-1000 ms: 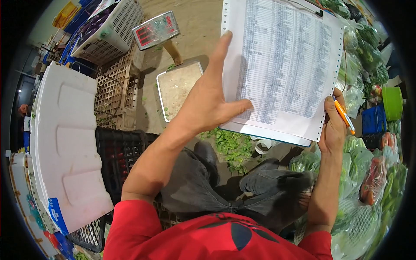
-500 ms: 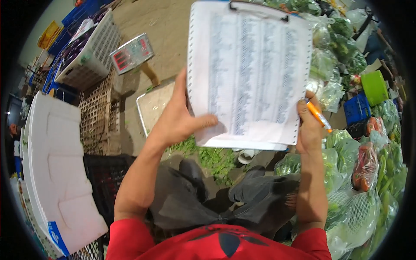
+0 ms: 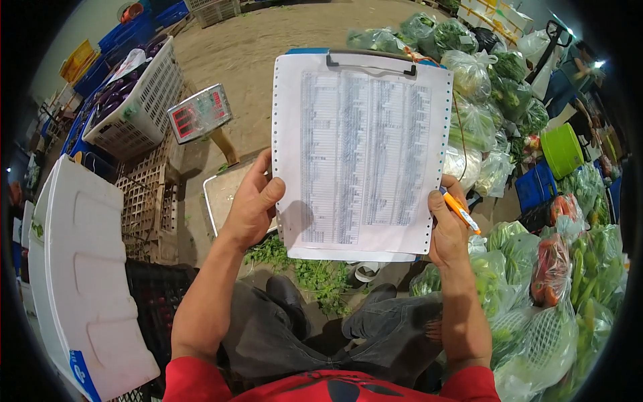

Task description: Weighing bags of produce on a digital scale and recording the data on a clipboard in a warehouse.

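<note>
Both my hands hold up a clipboard [image 3: 382,61] in front of me. Printed sheets [image 3: 362,154] with punched edges lie on it under the black clip. My left hand [image 3: 253,204] grips the left edge, its thumb resting near the paper's margin. At the lower right edge, my right hand [image 3: 447,231] grips the board too. An orange marker [image 3: 461,211] sticks out from between that hand's fingers, pointing down to the right. The fingers behind the board are hidden.
Bagged green vegetables [image 3: 516,268] are heaped along my right, near a green tub [image 3: 561,151]. To my left stand a white foam box [image 3: 97,268], a crate [image 3: 144,100] of eggplants and a scale display [image 3: 199,112]. Loose greens [image 3: 315,278] lie by my feet.
The clipboard has come down and slightly left, so more floor shows beyond it. My left thumb has moved off the sheet's face toward its left edge. The marker stays in my right hand.
</note>
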`<action>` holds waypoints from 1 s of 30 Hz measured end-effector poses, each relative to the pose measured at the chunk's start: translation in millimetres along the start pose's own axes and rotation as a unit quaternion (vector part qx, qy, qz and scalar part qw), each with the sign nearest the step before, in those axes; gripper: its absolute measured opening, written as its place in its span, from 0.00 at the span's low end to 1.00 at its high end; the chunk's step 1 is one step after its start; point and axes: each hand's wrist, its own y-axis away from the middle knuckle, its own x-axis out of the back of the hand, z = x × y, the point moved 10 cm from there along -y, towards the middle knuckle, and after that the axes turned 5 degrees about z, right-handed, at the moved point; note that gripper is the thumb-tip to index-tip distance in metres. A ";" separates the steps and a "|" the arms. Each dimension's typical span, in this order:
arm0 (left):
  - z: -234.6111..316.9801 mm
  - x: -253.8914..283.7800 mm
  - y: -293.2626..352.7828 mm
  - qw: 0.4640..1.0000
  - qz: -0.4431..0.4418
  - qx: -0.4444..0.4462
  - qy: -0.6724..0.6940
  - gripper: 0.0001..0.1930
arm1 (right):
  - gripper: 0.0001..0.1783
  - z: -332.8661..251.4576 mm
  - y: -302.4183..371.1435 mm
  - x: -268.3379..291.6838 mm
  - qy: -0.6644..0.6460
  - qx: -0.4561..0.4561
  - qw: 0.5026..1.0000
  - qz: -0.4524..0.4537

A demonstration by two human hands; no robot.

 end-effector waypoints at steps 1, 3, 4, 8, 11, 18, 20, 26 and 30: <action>2.2 -4.4 -1.6 1.000 0.010 -0.015 0.017 0.42 | 0.20 3.0 0.9 -0.2 0.000 -0.002 1.000 -0.002; 3.7 -0.8 -2.7 0.999 0.023 -0.029 0.034 0.41 | 0.20 11.9 3.2 -2.4 -0.003 -0.020 1.000 -0.016; -0.4 3.6 -1.1 0.999 0.021 -0.002 0.046 0.38 | 0.20 14.5 4.8 -5.3 -0.004 -0.026 1.000 -0.016; -0.3 14.9 2.3 0.999 0.026 0.013 0.034 0.27 | 0.20 22.2 8.5 -16.7 -0.006 -0.051 0.998 -0.043; 5.8 12.6 5.3 0.997 0.024 -0.003 0.069 0.23 | 0.23 9.8 3.4 2.0 0.159 0.013 0.987 -0.006; 8.6 15.7 5.3 0.997 0.019 -0.015 0.067 0.23 | 0.26 -87.9 -1.3 -38.2 0.224 0.258 0.939 -0.031; 10.2 6.9 5.9 0.997 0.005 -0.007 0.071 0.24 | 0.19 -92.2 1.7 -66.2 0.228 0.252 0.940 -0.038; 4.4 7.9 13.7 0.998 0.027 0.007 0.051 0.26 | 0.14 -80.3 -3.8 -78.2 0.307 0.298 0.903 -0.040; 5.6 3.1 14.6 0.998 0.014 0.012 0.052 0.27 | 0.07 -86.1 3.4 -73.6 0.370 0.345 0.863 -0.011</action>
